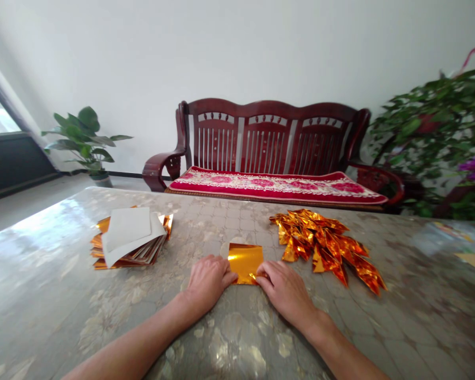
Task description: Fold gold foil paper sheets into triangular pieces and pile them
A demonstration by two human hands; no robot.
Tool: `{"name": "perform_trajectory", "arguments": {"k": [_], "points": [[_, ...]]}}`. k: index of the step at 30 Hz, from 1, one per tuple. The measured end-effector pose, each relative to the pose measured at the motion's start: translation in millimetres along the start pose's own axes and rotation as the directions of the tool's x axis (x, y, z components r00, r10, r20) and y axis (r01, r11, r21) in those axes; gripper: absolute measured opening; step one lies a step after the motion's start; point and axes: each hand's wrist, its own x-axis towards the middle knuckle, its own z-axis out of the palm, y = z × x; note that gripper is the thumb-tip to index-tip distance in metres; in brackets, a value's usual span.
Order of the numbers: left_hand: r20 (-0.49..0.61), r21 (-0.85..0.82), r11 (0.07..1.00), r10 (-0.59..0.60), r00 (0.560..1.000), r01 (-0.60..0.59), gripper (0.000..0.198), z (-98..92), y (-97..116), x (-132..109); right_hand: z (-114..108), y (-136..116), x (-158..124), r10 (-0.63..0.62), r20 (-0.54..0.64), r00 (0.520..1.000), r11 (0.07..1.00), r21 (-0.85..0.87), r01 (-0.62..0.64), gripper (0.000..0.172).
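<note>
1. A square gold foil sheet [245, 263] lies flat on the table, just in front of the person and between the two hands. Its surface is bright and mirror-like, and its near right corner looks slightly creased.
2. The left hand [208, 282] is half-curled and palm-down, its fingers against the sheet's left edge. It doesn't appear to grip anything.
3. The right hand [285, 292] is also palm-down and partly curled, its fingertips [259, 273] on the sheet's right edge. Whether they pinch the foil or only press on it, I cannot tell.
4. Just beyond the right hand lies a loose heap of folded gold foil pieces [324, 248] — pointed, overlapping shapes.
5. Well to the left sits a stack of gold foil sheets [158, 230], with white paper sheets [126, 229] on top.
6. All of this rests on a table with a glossy, marble-patterned cover [55, 264].
7. Beyond the table stands a dark red wooden bench [269, 132] with a red floral cushion [277, 184] — a potted plant [83, 140] to its left, a leafy plant [427, 132] to its right.
</note>
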Motion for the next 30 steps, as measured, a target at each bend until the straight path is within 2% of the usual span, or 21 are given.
{"name": "perform_trajectory", "arguments": {"k": [12,17,20,23,25,30], "points": [[0.018,0.023,0.999,0.034,0.999,-0.034,0.029,-0.2,-2.3,-1.0,2.3,1.3,-0.7,-0.018,-0.038,0.999,1.0,-0.021,0.017,0.002],[-0.086,0.036,0.998,0.051,0.995,-0.048,0.025,4.2,-3.5,-2.4,2.3,3.8,-1.7,-0.009,-0.044,0.999,0.999,-0.042,0.007,0.006],[-0.129,0.018,0.987,0.158,0.979,-0.157,0.017,8.4,-2.9,-4.4,2.6,3.9,-2.3,-0.045,-0.057,0.997,0.997,-0.064,0.042,0.007],[-0.093,-0.039,0.936,0.345,0.934,-0.349,0.016,11.2,-1.1,-9.6,2.8,1.9,-3.0,-0.124,-0.069,0.99,0.987,-0.111,0.116,0.003],[-0.053,-0.046,0.904,0.422,0.905,-0.424,0.015,10.8,1.6,-15.0,2.7,0.3,-3.8,-0.19,-0.059,0.98,0.973,-0.142,0.18,0.003],[0.024,0.084,0.911,0.404,0.915,-0.404,0.019,10.9,15.3,-30.8,1.5,-1.9,-7.1,-0.316,-0.015,0.949,0.932,-0.194,0.307,0.009]]}}
